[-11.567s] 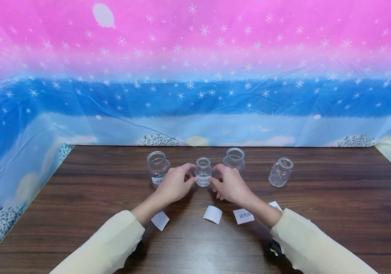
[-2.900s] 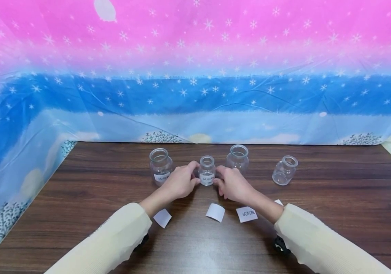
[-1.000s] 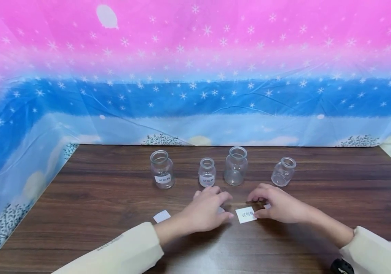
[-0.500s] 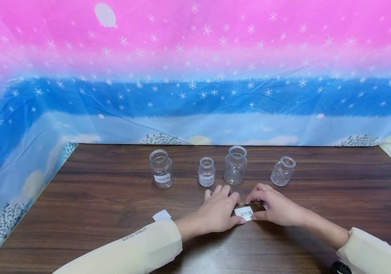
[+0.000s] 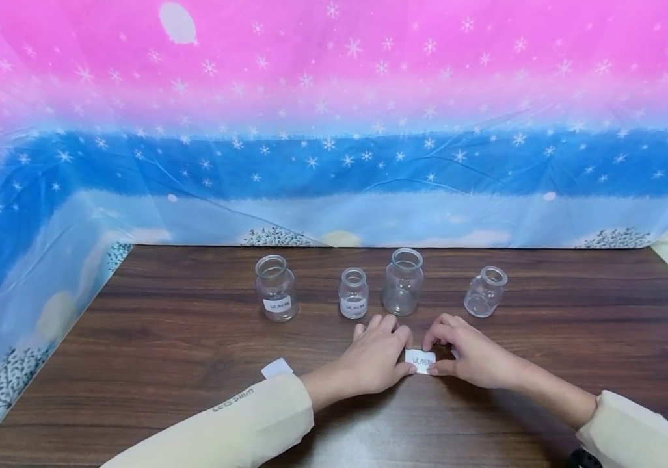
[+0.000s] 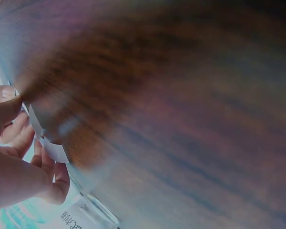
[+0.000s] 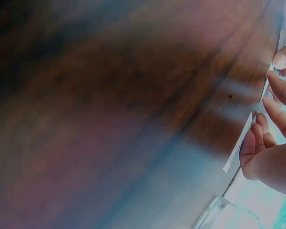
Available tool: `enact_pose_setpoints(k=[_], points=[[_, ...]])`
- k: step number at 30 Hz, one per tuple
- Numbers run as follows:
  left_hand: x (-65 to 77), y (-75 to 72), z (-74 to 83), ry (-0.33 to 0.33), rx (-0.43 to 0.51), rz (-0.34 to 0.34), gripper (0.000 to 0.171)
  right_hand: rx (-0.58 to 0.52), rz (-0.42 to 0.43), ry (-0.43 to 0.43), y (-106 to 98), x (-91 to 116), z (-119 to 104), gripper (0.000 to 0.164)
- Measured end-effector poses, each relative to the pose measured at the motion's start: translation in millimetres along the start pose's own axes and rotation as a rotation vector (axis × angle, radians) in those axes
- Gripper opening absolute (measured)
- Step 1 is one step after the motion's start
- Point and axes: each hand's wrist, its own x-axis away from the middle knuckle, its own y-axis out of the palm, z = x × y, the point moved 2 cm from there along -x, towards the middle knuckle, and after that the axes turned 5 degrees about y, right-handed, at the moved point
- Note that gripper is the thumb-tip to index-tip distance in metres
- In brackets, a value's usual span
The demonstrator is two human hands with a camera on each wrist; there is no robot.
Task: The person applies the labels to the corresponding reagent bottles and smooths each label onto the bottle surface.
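Note:
Four-sided and white, a paper label point(image 5: 420, 361) with handwritten characters lies between my hands just above the table front. My left hand point(image 5: 373, 356) pinches its left edge, thumb near the lower corner and index finger at the upper one. At the right edge, my right hand point(image 5: 477, 354) pinches it with thumb and bent index finger. Behind stand glass jars: a large labelled jar point(image 5: 275, 289), a small labelled jar point(image 5: 354, 296), a large plain jar point(image 5: 402, 286) and a small plain jar point(image 5: 484, 294). Both wrist views show fingertips only at their edge.
A white paper piece point(image 5: 277, 368) lies left of my left forearm. Another paper scrap point(image 5: 454, 353) shows partly behind my right hand. The brown wooden table point(image 5: 164, 325) ends at a pink and blue snowflake cloth point(image 5: 334, 162).
Both hands have left the small labelled jar and come to the front. The left hand has moved right to the paper label, which both hands now hold, slightly raised toward the jars.

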Motion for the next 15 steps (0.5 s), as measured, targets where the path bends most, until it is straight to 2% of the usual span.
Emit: enact_pose_setpoints(k=[5, 15], points=[[0.0, 0.7, 0.7, 0.010, 0.012, 0.006, 0.025, 0.008, -0.014, 0.037, -1.4, 2.7, -0.9, 0.026], [-0.7, -0.4, 0.2, -0.001, 0.008, -0.018, 0.023, 0.019, -0.008, 0.031, 0.1, 2.4, -1.1, 0.024]])
